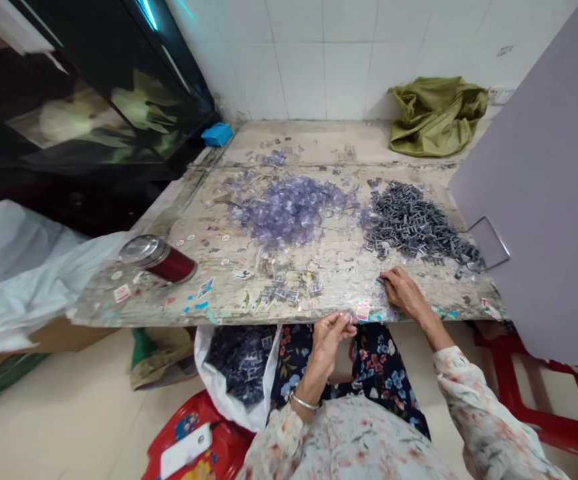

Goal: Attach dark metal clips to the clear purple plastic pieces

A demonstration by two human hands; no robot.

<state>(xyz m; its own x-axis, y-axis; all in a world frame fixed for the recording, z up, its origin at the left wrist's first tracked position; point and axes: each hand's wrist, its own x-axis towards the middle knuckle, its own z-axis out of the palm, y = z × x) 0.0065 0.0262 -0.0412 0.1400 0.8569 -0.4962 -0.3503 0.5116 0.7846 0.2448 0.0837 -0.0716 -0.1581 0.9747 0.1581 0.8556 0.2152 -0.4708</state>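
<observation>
My left hand is at the table's front edge, thumb and fingers pinched on a small clear plastic piece. To its right, my right hand rests low over the tabletop, its fingertips closed on a small dark grey plastic piece. Beyond the right hand lies a heap of dark grey plastic pieces. A pile of clear, purple-tinted plastic pieces spreads over the middle of the table. Several small assembled-looking pieces lie near the front edge, left of my hands.
A red flask lies or leans at the table's left. Below the edge, a white sack holds many dark pieces, beside a red stool bearing a white phone-like device. An olive cloth sits back right; a grey panel borders the right.
</observation>
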